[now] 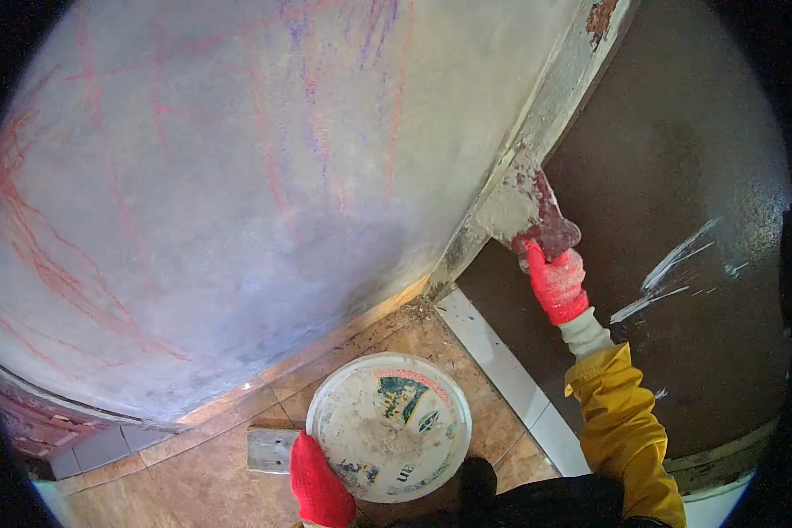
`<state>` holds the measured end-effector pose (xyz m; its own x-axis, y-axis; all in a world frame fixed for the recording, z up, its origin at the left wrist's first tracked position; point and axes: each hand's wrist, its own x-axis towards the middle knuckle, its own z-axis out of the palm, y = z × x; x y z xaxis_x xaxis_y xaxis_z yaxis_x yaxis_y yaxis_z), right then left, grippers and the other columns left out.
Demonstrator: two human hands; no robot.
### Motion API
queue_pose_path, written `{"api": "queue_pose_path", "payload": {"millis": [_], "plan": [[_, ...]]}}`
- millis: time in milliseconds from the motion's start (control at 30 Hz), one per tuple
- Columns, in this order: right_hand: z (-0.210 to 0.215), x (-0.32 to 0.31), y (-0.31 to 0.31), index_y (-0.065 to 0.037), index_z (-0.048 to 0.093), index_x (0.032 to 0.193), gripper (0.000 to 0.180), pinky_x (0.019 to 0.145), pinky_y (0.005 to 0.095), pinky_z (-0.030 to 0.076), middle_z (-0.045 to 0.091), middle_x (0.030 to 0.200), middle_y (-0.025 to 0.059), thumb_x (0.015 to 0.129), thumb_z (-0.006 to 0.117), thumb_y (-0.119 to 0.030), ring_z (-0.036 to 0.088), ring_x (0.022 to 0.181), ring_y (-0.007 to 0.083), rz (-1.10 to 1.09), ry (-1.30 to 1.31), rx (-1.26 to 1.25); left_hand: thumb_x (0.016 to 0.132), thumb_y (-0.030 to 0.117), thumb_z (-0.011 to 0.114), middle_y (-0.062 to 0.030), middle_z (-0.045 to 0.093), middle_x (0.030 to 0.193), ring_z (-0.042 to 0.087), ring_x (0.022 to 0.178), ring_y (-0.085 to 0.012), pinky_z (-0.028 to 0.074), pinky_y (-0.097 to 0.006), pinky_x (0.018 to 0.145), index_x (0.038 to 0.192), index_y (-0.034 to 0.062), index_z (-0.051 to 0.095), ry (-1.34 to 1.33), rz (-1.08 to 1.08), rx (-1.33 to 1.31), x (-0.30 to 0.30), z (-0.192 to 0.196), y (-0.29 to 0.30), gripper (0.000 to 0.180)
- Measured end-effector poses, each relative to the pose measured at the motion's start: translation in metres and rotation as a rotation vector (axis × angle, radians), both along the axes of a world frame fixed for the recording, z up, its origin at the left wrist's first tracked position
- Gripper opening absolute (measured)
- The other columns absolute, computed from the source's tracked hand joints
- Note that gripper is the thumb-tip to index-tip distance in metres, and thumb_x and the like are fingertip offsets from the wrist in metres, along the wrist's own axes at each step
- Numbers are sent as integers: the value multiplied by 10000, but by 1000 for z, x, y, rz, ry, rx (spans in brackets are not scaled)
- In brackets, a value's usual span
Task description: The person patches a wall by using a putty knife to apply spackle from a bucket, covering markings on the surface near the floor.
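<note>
My right hand (558, 283), in a red knit glove, grips a broad putty knife (547, 211) with a reddish-brown body. Wet grey-white plaster (510, 207) coats much of it. Its working edge lies against the rough, pale door frame (550, 110), where the wall ends. Low in the view, my left hand (320, 482), also in a red glove, is closed on the left edge of a round white bucket lid (389, 429). A smear of plaster sits on the middle of the lid. The fingers under the lid are hidden.
A grey wall (211, 176) with red and purple scribbles fills the left. To the right stands a dark brown door (678, 176) with white scuffs. Below are brown floor tiles (194, 484), a white threshold strip (502, 365) and a grey board piece (270, 450) beside the lid.
</note>
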<state>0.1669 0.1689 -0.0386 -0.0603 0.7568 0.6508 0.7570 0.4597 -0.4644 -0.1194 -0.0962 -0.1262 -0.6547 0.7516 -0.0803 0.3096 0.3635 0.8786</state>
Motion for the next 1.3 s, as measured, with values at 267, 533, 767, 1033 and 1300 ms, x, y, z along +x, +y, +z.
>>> {"api": "queue_pose_path", "payload": {"millis": [267, 533, 767, 1033, 1300], "plan": [[60, 6, 12, -45, 628, 931, 170, 590, 268, 466, 640, 793, 31, 820, 573, -161, 589, 659, 111, 75, 332, 266, 918, 286, 358, -166, 562, 1054, 546, 944, -208, 437, -330, 819, 1148, -23, 489, -388, 77, 86, -1, -7, 0, 408], [28, -4, -25, -7, 603, 928, 160, 624, 269, 480, 637, 845, 68, 802, 578, -101, 603, 715, 142, -74, 276, 76, 918, 293, 357, -164, 565, 1038, 545, 931, -208, 436, -330, 810, 1133, -23, 498, -241, 14, 59, -3, -10, 1, 407], [-35, -7, -22, -19, 584, 987, 218, 653, 290, 488, 643, 874, 72, 779, 596, -87, 621, 732, 160, 115, 345, -146, 917, 298, 358, -160, 567, 1029, 543, 922, -203, 434, -330, 800, 1119, -22, 507, 100, -23, 31, 1, -16, -2, 407], [-28, -13, -6, -78, 594, 977, 233, 679, 341, 472, 627, 867, 118, 756, 613, -151, 613, 789, 270, -24, -64, 14, 918, 292, 356, -154, 560, 1039, 526, 939, -212, 413, -336, 815, 1114, -27, 506, -222, -37, 23, 0, -1, 7, 404], [16, -8, 3, -113, 607, 958, 235, 622, 359, 477, 635, 792, 113, 738, 635, -191, 623, 717, 283, -65, -70, 128, 912, 287, 369, -168, 578, 1012, 545, 920, -237, 419, -345, 803, 1120, -29, 504, 459, -174, 124, -5, -22, -3, 403]]}}
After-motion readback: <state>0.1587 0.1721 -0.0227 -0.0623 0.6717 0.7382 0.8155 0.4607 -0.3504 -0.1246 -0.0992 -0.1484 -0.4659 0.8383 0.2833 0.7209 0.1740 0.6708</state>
